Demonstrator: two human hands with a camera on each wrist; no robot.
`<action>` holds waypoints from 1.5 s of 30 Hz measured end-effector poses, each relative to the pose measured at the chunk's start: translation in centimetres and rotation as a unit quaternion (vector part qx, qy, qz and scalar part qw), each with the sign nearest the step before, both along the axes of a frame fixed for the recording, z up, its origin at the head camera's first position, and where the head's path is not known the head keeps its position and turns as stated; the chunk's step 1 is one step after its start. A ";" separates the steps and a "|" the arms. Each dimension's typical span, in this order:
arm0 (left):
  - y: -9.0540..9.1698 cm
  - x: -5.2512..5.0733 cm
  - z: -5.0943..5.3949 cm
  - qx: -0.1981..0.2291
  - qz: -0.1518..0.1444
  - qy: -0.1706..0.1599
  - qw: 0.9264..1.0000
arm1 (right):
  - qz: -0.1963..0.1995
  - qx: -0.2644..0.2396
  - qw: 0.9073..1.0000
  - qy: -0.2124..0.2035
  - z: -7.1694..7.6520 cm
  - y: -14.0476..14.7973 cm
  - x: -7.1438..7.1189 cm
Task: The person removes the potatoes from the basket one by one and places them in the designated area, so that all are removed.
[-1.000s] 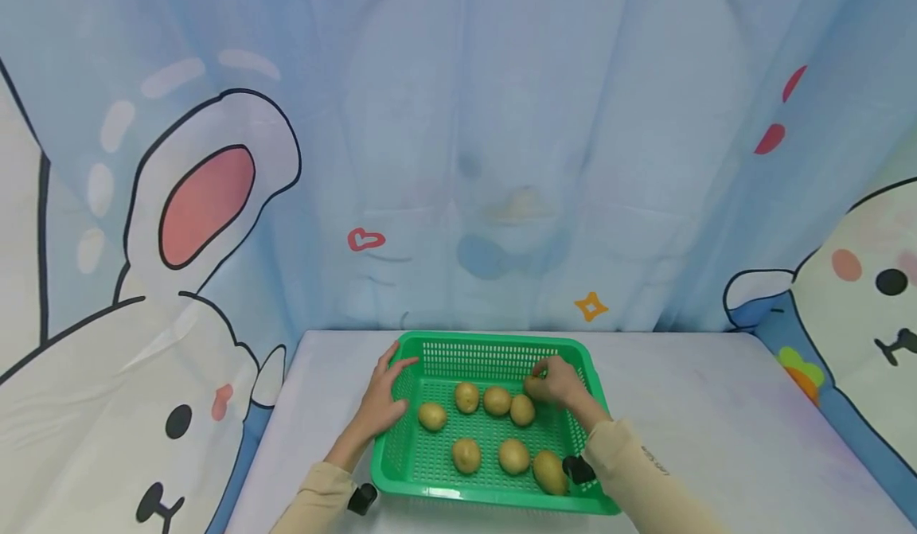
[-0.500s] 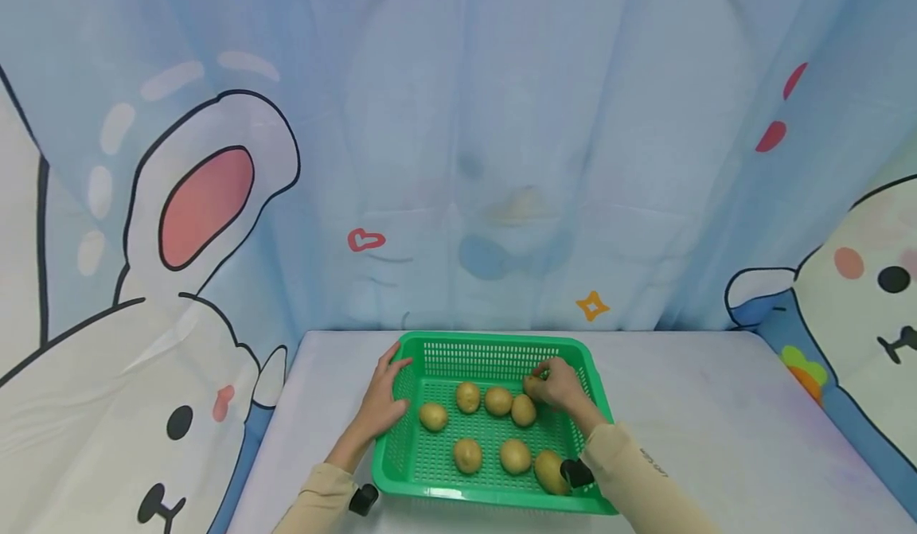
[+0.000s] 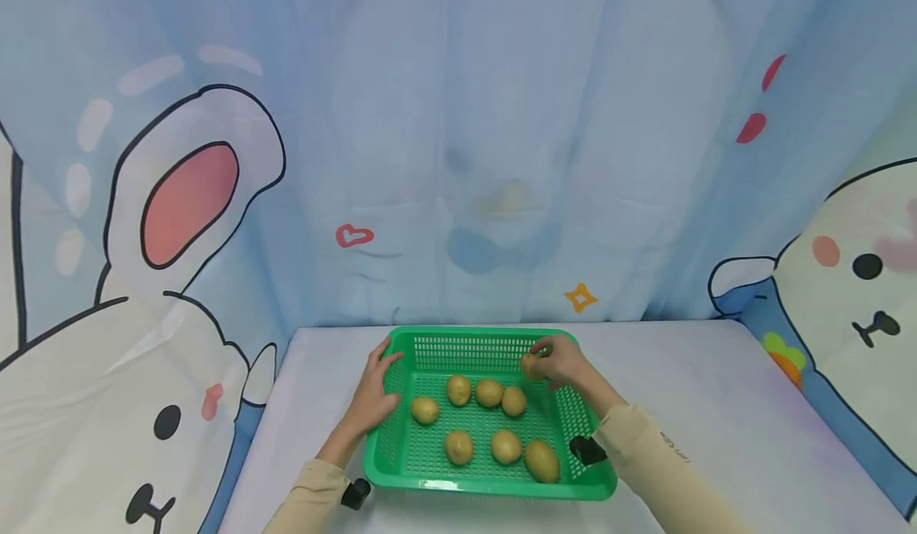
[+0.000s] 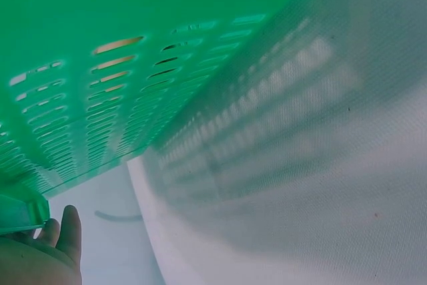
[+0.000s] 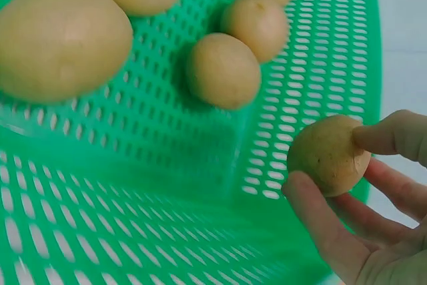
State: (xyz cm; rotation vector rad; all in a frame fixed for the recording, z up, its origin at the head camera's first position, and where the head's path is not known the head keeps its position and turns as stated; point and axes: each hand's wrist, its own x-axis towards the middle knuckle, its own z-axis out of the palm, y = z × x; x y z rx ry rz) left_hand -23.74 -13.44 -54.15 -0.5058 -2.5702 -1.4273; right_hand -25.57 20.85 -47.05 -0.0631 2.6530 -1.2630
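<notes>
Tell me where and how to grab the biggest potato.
Probably from above, with the grip across the narrower middle of the biggest potato: it is elongated, its top exposed, and the near wall of the green basket lies close to one end.

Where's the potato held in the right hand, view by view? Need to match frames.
Head: the potato is right of centre, below mid-height, in the right hand.
Left wrist: can't be made out.
Right wrist: right of centre, slightly below mid-height.
Shared landmark: the green basket, in all three views.
</notes>
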 end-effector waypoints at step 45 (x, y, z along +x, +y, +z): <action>0.1 -0.1 -0.1 0.017 -0.002 -0.005 1.000 | -0.148 -0.043 0.984 -0.093 -5.5 18.8 2.3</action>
